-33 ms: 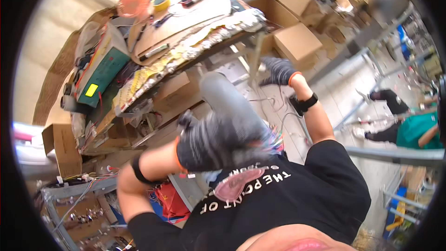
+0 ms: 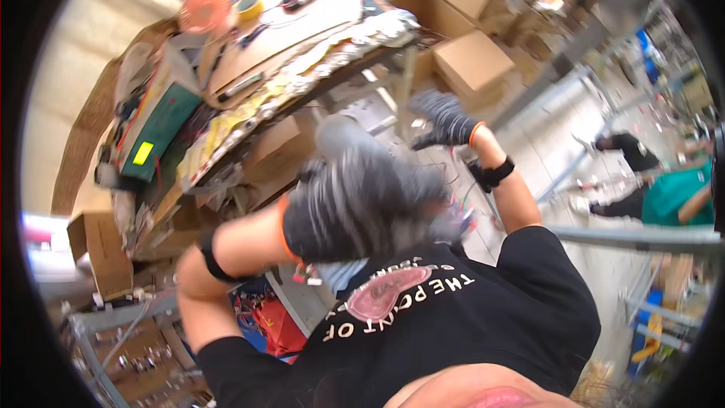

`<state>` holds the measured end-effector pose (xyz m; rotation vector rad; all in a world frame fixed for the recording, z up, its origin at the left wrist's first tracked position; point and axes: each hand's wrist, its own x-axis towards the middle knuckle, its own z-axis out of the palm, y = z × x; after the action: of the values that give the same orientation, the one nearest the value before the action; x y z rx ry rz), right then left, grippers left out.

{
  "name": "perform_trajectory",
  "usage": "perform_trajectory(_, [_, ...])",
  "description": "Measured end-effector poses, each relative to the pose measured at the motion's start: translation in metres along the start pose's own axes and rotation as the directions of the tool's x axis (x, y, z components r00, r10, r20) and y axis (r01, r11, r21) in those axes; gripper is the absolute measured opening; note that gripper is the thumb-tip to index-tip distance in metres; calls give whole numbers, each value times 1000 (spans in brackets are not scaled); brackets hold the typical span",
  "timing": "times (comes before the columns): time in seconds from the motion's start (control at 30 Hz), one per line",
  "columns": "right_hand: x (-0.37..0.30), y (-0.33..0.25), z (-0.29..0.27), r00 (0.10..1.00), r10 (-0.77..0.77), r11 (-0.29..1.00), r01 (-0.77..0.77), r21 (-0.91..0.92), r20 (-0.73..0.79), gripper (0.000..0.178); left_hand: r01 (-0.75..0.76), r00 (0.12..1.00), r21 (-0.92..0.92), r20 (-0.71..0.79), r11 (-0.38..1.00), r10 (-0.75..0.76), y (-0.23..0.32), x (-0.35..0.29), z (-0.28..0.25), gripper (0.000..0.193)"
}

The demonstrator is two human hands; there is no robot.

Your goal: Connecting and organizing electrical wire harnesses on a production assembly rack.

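Left hand point(image 2: 355, 208) is blurring near the chest, grip unclear; right hand point(image 2: 445, 117) is reaching, fingers spread, toward the worktop point(image 2: 302, 53) leg.

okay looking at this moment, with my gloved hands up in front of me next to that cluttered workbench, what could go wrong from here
1. The left hand is raised close to the camera and blurred, hiding much of what lies ahead; a bump seems possible.
2. The right hand reaches out near the workbench leg and hanging wires, which might snag.
3. The bench is piled with loose items near its edge, like the tape roll; a knock could dislodge them.
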<state>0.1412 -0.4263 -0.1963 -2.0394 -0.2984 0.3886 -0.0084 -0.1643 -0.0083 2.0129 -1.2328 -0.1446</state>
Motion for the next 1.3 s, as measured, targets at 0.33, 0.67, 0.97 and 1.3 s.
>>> perform_trajectory(0.33, [-504,-60,-113,467,346,864,-497,81,-814,54,-519,852,-50,-115,853,511,109,311,-73,31])
perform_trajectory(0.67, [-581,-48,-277,-34,-245,330,-943,-50,-969,50,-205,956,161,-178,965,233,-20,498,-27,58])
perform_trajectory(0.97, [-144,26,-47,807,-171,950,-18,-312,-566,46,260,930,160,-305,952,-203,-153,215,-11,83])
perform_trajectory(1.3, [-10,-86,166,782,-600,792,610,-12,169,42,900,309,32,-752,-435,582,282,-303,-209,54])
